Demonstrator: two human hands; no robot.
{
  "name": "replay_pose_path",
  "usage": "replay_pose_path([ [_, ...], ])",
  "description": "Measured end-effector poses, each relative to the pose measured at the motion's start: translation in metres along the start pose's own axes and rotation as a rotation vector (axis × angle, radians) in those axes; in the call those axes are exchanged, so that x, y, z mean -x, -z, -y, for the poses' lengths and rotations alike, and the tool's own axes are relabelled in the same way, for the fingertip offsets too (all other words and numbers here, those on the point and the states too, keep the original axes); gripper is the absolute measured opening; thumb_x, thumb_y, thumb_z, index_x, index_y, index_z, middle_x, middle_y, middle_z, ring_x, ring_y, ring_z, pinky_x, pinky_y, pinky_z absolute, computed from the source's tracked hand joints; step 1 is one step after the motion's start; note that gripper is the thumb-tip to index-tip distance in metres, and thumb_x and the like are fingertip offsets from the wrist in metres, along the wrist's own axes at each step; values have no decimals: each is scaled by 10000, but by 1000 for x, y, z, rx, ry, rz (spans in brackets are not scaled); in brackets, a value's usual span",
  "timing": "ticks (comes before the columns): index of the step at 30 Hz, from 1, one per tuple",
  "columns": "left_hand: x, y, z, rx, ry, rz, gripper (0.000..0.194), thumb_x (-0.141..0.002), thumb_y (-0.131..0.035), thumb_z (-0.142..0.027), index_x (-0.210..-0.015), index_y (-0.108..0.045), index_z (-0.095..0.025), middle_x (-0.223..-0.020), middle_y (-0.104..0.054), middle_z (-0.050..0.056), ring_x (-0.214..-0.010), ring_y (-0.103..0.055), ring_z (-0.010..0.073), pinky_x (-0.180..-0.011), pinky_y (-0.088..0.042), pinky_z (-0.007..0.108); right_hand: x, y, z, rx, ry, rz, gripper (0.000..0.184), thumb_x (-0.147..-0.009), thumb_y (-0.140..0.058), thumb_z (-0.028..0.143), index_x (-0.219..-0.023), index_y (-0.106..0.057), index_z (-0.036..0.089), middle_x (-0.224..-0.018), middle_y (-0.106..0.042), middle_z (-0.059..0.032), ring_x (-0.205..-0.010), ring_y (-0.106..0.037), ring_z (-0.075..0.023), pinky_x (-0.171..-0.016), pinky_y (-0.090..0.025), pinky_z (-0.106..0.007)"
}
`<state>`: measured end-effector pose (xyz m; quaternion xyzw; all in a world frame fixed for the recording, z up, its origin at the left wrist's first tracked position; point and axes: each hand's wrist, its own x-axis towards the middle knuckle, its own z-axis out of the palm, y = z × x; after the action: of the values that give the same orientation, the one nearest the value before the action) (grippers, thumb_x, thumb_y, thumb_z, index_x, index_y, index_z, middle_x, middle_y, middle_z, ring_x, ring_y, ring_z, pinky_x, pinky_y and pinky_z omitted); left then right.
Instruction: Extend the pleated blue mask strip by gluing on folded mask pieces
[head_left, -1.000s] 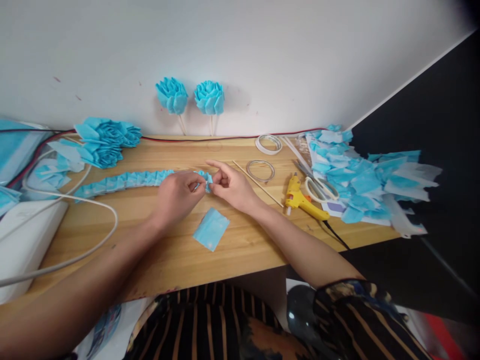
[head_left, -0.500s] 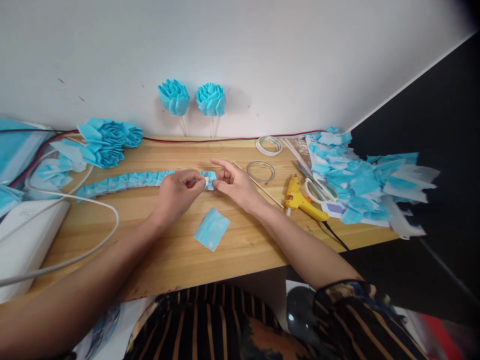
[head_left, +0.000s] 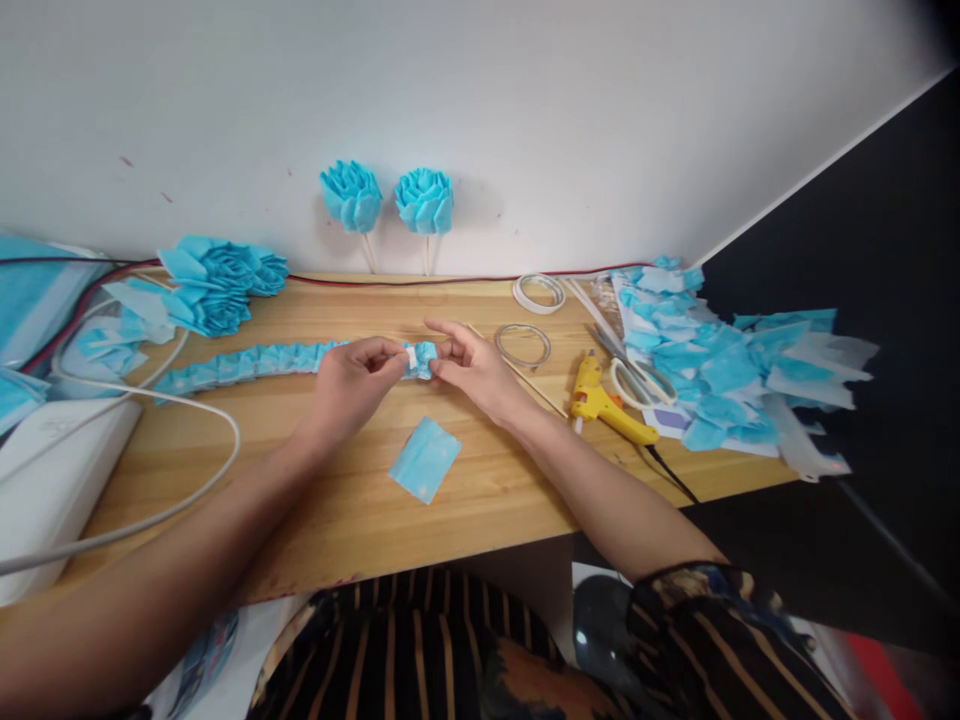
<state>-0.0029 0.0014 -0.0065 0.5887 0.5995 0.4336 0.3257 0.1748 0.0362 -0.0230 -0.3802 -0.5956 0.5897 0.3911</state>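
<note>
While clamping left grip [head_left: 352,388] and right grip [head_left: 480,375] on the long, pleated pale-blue fabric strip [head_left: 270,360], keep it evenly gathered.

Table [head_left: 352,520]: light wood, visible grain, extends both sides of the hands.
Pleated strip [head_left: 255,362]: blue, lies leftward from the left hand [head_left: 356,385].
Square sheet [head_left: 425,460]: blue, flat, nearer the body than the right hand [head_left: 480,378].
Thin stick [head_left: 544,393]: slanting, just right of right hand.
Wire ring [head_left: 504,342]: beyond stick, right of right hand.
Tape roll [head_left: 517,292]: flat, behind ring.
Glue gun [head_left: 607,407]: yellow, on its side, right of right hand.
Scissors [head_left: 636,383]: beside gun, farther right.
Blue pieces [head_left: 697,375]: heaped, far right of right hand.
Flowers [head_left: 214,285]: blue, behind and left of left hand.
</note>
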Motion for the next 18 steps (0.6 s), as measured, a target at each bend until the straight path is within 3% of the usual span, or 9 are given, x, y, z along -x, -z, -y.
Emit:
replay_pose_path([
  [10,-2,5,-1,165,63,-4,190,-764,-649,-374,-687,-665,-200,-692,-662,2,-648,-549,152,-579,-393,271,-4,11,-4,90,14,15,600,-746,-600,186,-1340,-514,175,-853,-663,4,-702,-632,-125,-695,-532,-282],
  [18,-2,3,1,200,62,16,204,-758,-652,-396,-687,-663,-205,-703,-680,8,-664,-578,166,-588,-420,277,-2,20,3,518,121,-114,595,-751,-629,181,-1339,-539,206,-1055,-664,-54,-926,-636,-178,-846,-526,-358],
])
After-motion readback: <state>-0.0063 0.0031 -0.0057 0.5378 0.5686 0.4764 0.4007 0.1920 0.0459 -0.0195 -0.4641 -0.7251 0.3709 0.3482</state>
